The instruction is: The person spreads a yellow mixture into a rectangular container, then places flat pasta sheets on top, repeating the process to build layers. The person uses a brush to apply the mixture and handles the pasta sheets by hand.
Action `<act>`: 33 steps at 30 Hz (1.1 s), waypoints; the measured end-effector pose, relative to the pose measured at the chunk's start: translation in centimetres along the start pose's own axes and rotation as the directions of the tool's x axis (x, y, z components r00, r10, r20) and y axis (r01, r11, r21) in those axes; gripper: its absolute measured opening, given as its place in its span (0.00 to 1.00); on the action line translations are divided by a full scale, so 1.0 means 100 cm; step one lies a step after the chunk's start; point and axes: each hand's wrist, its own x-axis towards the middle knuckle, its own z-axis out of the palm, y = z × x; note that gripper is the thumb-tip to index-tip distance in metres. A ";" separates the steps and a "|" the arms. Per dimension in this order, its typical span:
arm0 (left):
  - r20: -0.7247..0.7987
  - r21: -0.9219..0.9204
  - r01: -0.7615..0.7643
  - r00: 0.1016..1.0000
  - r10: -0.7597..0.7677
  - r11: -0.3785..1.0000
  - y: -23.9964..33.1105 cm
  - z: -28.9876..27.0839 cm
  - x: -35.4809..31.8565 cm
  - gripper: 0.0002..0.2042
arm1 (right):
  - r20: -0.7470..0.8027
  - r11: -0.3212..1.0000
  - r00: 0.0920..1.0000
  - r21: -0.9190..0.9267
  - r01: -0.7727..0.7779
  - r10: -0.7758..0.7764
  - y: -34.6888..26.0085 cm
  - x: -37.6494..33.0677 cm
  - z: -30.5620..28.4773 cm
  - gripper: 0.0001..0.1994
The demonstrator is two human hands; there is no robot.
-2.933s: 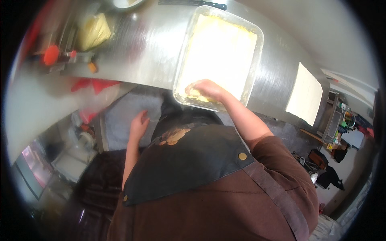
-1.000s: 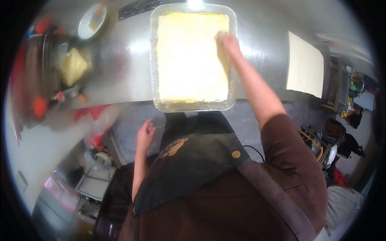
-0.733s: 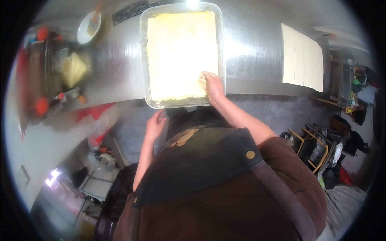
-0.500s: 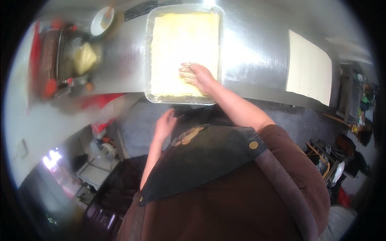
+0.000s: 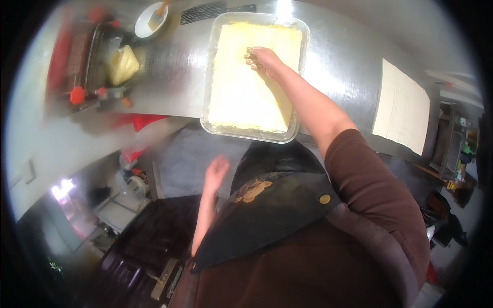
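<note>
A rectangular clear tray (image 5: 206, 110) holds a flat, pale yellow layer (image 5: 246, 100), brightly lit and partly washed out. My right hand (image 5: 263, 60) is over the upper middle of this layer, its fingers curled in and smeared with pale bits. Its palm side is hidden, so what it may hold does not show. A shadow falls on the layer beside my forearm. My left hand (image 5: 217, 168) hangs below the counter edge, beside the black apron (image 5: 272, 205). Motion smears its fingers; no object shows in it.
The tray stands on a metal counter (image 5: 172, 82). At its right lies a pale sheet scored into strips (image 5: 403, 108). On the left are a white bowl (image 5: 145, 32) with a brush (image 5: 156, 19) and a pale yellow lump in plastic (image 5: 124, 65). A dark slatted strip (image 5: 203, 14) lies behind.
My right hand has moved farther up over the layer, and its fingers have gone from spread to curled. The left hand is lower in view. The whole view has shifted slightly.
</note>
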 end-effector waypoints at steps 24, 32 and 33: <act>-0.056 -0.753 0.062 0.986 -0.157 0.655 0.070 0.084 0.084 0.04 | -0.142 0.515 0.883 -0.848 0.124 -0.447 -0.001 -0.184 -0.178 0.10; -0.101 -0.862 -0.018 0.985 -0.138 0.507 0.059 0.165 0.041 0.08 | -0.244 0.396 0.872 -0.916 -0.064 -0.423 -0.027 -0.167 -0.379 0.10; -0.109 -0.856 -0.025 0.985 -0.134 0.516 0.061 0.176 0.038 0.08 | -0.237 0.362 0.855 -0.930 -0.062 -0.462 -0.033 -0.156 -0.400 0.10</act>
